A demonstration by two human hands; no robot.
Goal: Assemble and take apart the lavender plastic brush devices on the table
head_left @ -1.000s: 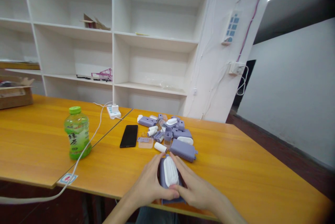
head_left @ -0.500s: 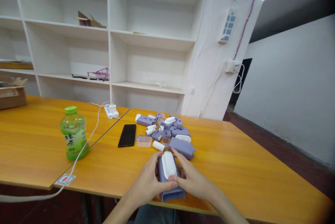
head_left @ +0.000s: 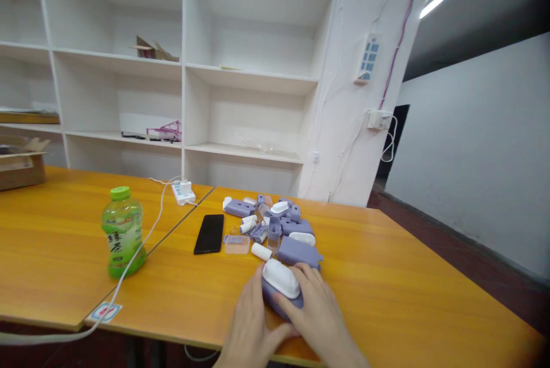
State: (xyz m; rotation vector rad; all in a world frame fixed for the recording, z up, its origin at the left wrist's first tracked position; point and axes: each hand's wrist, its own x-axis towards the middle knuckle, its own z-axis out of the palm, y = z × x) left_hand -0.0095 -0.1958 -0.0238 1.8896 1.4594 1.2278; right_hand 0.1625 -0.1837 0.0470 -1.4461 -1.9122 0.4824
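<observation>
Head view: left hand (head_left: 251, 322) and right hand (head_left: 318, 313) clasp purple-white case (head_left: 281, 286) between them, on table (head_left: 408, 299)

- Single head view, looking forward and slightly down across the orange table (head_left: 387, 293) from its near edge.
- Faces the white shelving (head_left: 184, 70); both hands sit close, at the bottom.

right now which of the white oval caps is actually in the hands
The white cap nearest the camera, sitting on the purple case between the left hand and right hand; the other white caps lie untouched in the pile behind.
</observation>
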